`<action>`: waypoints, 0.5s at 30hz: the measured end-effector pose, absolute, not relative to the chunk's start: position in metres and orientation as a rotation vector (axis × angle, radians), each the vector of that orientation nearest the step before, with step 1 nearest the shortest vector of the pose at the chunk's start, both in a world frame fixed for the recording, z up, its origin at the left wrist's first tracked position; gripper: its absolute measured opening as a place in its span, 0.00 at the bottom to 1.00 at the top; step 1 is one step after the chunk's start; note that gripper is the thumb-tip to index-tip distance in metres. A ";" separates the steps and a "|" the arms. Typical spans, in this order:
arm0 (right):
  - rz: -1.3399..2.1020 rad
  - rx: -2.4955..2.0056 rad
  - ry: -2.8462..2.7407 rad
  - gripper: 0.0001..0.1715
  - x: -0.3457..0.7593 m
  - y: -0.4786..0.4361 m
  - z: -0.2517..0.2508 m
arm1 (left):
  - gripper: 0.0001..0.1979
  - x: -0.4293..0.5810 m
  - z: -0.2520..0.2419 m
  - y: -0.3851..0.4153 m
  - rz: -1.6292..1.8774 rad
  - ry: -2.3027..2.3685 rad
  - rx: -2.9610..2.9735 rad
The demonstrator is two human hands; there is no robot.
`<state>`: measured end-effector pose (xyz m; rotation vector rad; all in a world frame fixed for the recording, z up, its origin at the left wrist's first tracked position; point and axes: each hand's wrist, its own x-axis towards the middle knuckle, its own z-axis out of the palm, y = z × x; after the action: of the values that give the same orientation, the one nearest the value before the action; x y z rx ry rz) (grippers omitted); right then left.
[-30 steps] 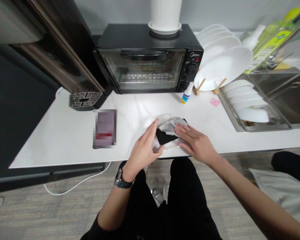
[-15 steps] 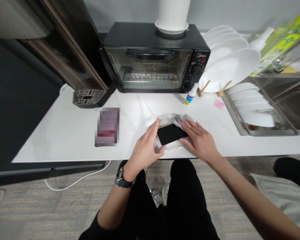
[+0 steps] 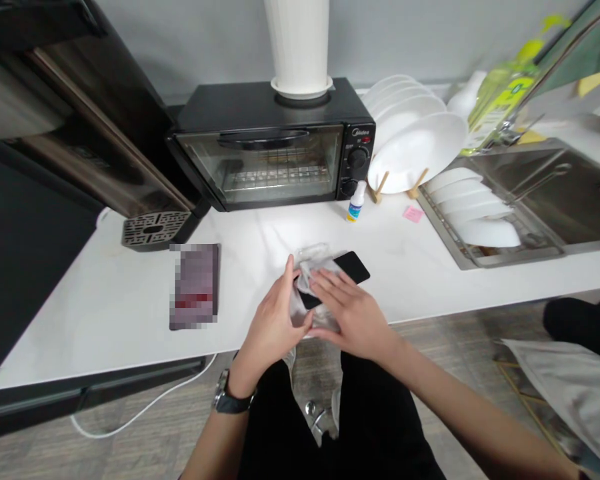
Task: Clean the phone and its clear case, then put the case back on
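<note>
Here the phone (image 3: 353, 269) lies near the near edge of the white table (image 3: 105, 300), half covered by a pale cloth (image 3: 313, 257). The left hand (image 3: 275, 320) has its grip closed on the phone's left end, and the right hand (image 3: 353, 310) lies flat on the cloth, fingers apart, clamped on nothing. The risk I see: a hard push toward the near side could slide the phone off the edge, as only one end is pinched. The small bottle (image 3: 355, 202) stands well apart, far behind.
</note>
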<state>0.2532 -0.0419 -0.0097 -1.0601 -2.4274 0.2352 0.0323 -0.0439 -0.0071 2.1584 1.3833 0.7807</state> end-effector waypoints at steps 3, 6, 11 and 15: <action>0.303 -0.915 -2.507 0.49 0.238 -0.039 -0.007 | 0.59 0.030 -0.008 -0.043 0.758 1.433 2.112; 0.256 -1.027 -2.469 0.43 0.254 -0.026 -0.007 | 0.60 0.030 -0.006 -0.042 0.791 1.443 2.077; 0.140 -1.259 -2.364 0.48 0.274 -0.033 -0.009 | 0.57 0.032 -0.006 -0.040 0.852 1.423 2.094; 0.271 -0.968 -2.502 0.52 0.253 -0.047 -0.008 | 0.57 0.029 -0.011 -0.040 0.816 1.469 2.083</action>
<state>0.2527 -0.0465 -0.0082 -0.9676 -2.5018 0.2712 0.0293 -0.0405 -0.0107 2.0828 1.4689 0.8156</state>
